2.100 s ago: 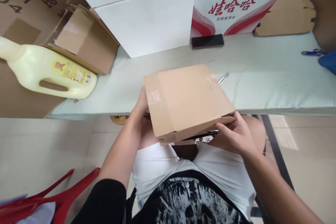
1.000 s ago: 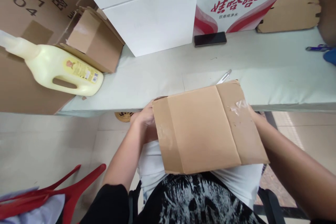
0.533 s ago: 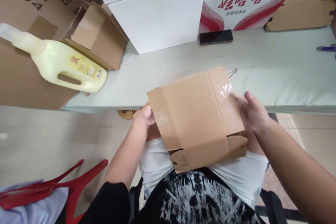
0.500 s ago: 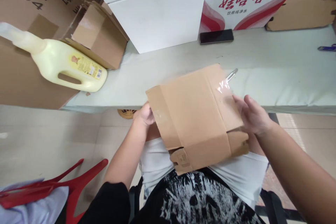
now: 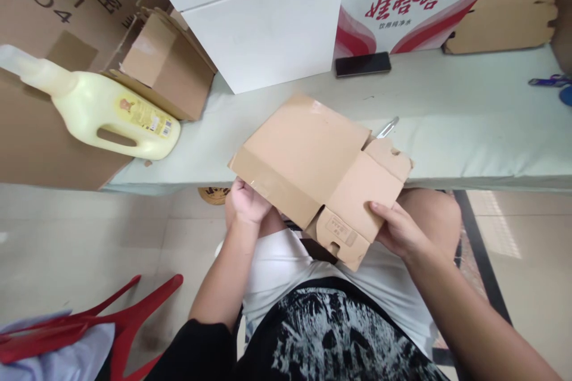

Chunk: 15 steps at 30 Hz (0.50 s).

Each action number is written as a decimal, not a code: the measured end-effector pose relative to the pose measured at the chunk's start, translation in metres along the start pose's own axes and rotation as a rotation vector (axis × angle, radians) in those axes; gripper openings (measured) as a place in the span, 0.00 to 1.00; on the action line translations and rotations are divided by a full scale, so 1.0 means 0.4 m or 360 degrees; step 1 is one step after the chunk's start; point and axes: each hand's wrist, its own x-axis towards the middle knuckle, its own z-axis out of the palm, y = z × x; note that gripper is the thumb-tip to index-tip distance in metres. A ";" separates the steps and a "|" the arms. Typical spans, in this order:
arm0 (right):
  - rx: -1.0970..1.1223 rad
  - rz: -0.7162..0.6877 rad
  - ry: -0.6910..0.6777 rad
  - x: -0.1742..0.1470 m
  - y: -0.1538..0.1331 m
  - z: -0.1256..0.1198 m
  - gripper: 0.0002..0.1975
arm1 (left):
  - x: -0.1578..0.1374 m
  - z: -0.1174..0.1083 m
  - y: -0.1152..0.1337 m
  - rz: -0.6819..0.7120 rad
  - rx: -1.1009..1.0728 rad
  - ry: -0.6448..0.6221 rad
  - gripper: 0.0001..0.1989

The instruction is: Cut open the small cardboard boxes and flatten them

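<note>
A flattened brown cardboard box [image 5: 308, 155] is held between my two hands, over my lap and the table's front edge. Its notched flaps stick out at the right and bottom, and a small printed patch marks the lower flap. My left hand [image 5: 251, 201] grips the box's left edge, with most of its fingers hidden beneath. On the right side, my right hand [image 5: 395, 226] pinches the edge, thumb on top and fingers underneath. Just behind the box's right corner lies a slim metallic tool [image 5: 388, 127], partly covered by the cardboard.
A black phone [image 5: 363, 64] lies before the white and red carton [image 5: 393, 18]. At left, a pale yellow jug-shaped bottle [image 5: 116, 110] stands beside brown boxes [image 5: 170, 65]. A purple-handled item [image 5: 549, 81] is at far right. A red chair [image 5: 134, 309] stands lower left.
The cardboard has been turned clockwise and shifted slightly left. My right hand has gone from open fingers beside it to a pinch on its edge; my left hand still holds its left side.
</note>
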 end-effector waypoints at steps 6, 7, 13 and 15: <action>-0.0137 -0.0143 0.0222 0.004 -0.002 0.000 0.35 | -0.030 0.036 -0.003 0.0138 0.0006 -0.0027 0.29; -0.0170 -0.0202 0.0258 0.005 0.001 -0.003 0.34 | -0.022 0.044 -0.008 0.0152 0.0022 0.0032 0.26; -0.0131 -0.0259 0.0201 -0.019 0.026 -0.034 0.28 | 0.029 0.125 -0.023 0.0362 0.0026 0.0068 0.23; -0.0048 -0.0195 0.0071 -0.034 0.035 -0.055 0.28 | 0.035 0.164 -0.027 0.0368 0.0025 0.0007 0.25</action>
